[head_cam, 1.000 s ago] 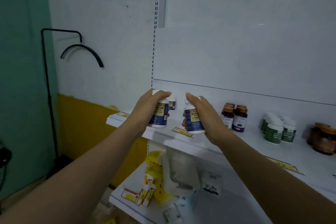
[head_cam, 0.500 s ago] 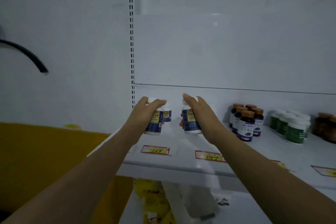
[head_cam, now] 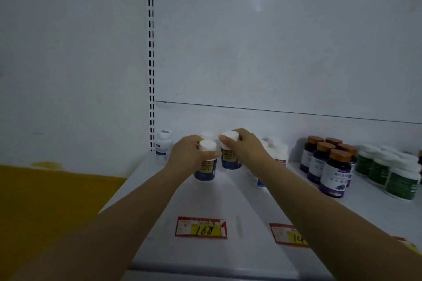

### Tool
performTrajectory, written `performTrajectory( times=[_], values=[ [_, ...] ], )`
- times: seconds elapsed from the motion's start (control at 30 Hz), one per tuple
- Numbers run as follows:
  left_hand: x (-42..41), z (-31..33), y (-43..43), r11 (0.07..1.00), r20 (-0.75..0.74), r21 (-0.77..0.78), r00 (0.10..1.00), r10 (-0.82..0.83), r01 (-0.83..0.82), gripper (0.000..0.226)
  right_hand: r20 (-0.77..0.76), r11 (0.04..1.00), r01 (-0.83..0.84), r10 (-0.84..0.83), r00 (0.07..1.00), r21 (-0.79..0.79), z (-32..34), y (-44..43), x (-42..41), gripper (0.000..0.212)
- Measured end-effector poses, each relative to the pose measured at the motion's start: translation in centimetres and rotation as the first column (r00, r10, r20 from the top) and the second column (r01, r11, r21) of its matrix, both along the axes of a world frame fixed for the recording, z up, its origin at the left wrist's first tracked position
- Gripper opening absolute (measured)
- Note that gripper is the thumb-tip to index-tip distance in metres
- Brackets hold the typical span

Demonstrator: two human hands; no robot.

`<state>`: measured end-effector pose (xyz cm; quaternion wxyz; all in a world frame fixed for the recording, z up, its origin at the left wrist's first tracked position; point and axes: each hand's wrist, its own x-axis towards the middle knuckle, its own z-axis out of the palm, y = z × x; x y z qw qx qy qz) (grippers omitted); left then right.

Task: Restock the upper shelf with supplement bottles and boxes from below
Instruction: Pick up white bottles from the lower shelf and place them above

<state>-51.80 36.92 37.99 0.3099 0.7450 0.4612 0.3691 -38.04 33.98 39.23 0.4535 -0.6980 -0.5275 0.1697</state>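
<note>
Two upright bottles (head_cam: 205,172) (head_cam: 230,161): left hand (head_cam: 186,157) grips one, right hand (head_cam: 247,146) another.

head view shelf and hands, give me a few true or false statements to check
1. The left hand grips a blue-labelled bottle. True.
2. The right hand holds nothing. False: it grips a second blue-labelled bottle by its white cap.
3. The brown-capped bottles stand left of both hands. False: they stand to the right.
4. The price tag on the shelf reads 168. True.
</note>
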Motion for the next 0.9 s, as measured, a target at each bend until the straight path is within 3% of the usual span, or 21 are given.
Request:
performTrajectory(
  times=[0.1, 0.2, 0.37, 0.63, 0.9],
  values=[
    [0.3, -0.1, 1.8, 0.998, -0.097, 0.025, 0.993, 0.061, -0.059, 0.03, 0.021, 0.996, 0.079, -0.078, 0.997, -0.042, -0.6, 2.0, 0.4, 0.045],
    [1.0, -0.3, 3.2, 0.993, -0.17, 0.074, 0.98, 0.105, -0.093, 0.043, 0.005, 0.988, 0.147, -0.147, 0.989, -0.053, -0.9, 3.3, 0.8, 0.046],
    [1.7, -0.8, 4.2, 0.993, -0.132, 0.095, 0.988, 0.079, -0.066, 0.055, 0.003, 0.981, 0.186, -0.186, 0.983, -0.061, -1.1, 4.7, 0.9, 0.042],
    [1.1, -0.7, 5.2, 0.99, -0.145, 0.115, 0.984, 0.102, -0.086, 0.054, 0.095, 0.974, 0.194, -0.184, 0.978, -0.114, -1.0, 5.3, 0.0, 0.046],
    [1.1, -0.8, 5.7, 0.995, -0.119, 0.088, 0.991, 0.053, -0.042, 0.05, 0.109, 0.989, 0.099, -0.087, 0.99, -0.108, -1.1, 5.2, 0.4, 0.043]
  ],
)
